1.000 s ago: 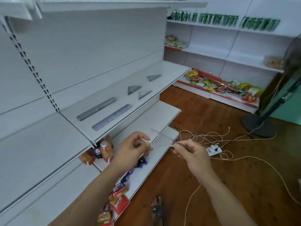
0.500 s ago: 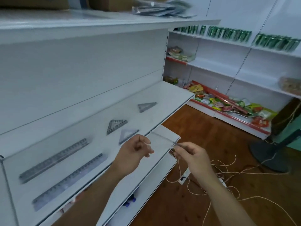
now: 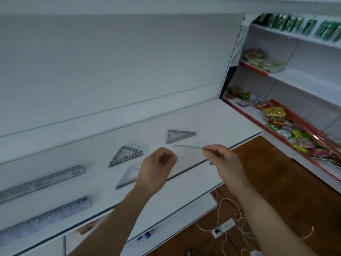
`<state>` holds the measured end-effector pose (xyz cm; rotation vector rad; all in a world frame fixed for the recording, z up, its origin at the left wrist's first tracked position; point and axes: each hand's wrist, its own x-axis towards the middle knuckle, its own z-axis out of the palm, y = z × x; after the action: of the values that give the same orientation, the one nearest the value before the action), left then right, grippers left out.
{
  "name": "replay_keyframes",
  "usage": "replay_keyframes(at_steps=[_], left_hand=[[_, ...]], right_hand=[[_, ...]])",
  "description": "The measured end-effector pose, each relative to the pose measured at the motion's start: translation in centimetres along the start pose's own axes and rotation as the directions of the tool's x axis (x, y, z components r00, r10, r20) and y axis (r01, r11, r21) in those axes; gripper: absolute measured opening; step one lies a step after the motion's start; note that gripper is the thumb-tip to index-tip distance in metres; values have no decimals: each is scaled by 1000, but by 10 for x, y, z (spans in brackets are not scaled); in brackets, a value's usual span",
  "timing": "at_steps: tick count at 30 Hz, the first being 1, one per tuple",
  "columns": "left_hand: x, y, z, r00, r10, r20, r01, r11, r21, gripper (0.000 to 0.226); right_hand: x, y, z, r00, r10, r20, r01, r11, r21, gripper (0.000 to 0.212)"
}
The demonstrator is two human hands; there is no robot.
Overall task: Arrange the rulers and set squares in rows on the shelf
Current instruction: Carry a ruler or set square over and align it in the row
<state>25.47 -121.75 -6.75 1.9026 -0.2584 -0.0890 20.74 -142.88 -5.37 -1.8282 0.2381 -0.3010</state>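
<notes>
Shelving of white metal [image 3: 212, 122] stands over a brown wooden floor [image 3: 276, 182], with coloured snack packets [image 3: 275, 113] on the neighbouring racks. On the shelf lie two long clear plastic rulers [image 3: 42, 182] at left and three clear triangular set squares [image 3: 126, 157] mid-shelf. The right hand [image 3: 225, 161] pinches a clear flat plastic piece [image 3: 188, 154] in its fingers [image 3: 208, 151] above the shelf's front edge. The left hand [image 3: 156, 167] curls beside it, contact unclear. The scale markings are too blurred to read.

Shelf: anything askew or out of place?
The right back set square points at the front edge, the left back set square at the wall. The front set square has no neighbour; the left hand and right hand hold a clear set square over that gap. On the floor, loose string lies tangled by a power strip.
</notes>
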Motion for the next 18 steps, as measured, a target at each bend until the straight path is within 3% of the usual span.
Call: replay_keyframes(at_steps=[5, 11, 18], left_hand=[[26, 8, 42, 981, -95, -169, 94, 995, -12, 24], [20, 8, 80, 954, -141, -265, 178, 977, 118, 44], [16, 7, 90, 927, -46, -373, 215, 880, 425, 47]], right_hand=[[71, 21, -30, 968, -151, 202, 174, 979, -105, 20], [113, 47, -52, 811, -332, 482, 493, 832, -256, 17], [135, 62, -47, 705, -465, 536, 656, 714, -243, 18]])
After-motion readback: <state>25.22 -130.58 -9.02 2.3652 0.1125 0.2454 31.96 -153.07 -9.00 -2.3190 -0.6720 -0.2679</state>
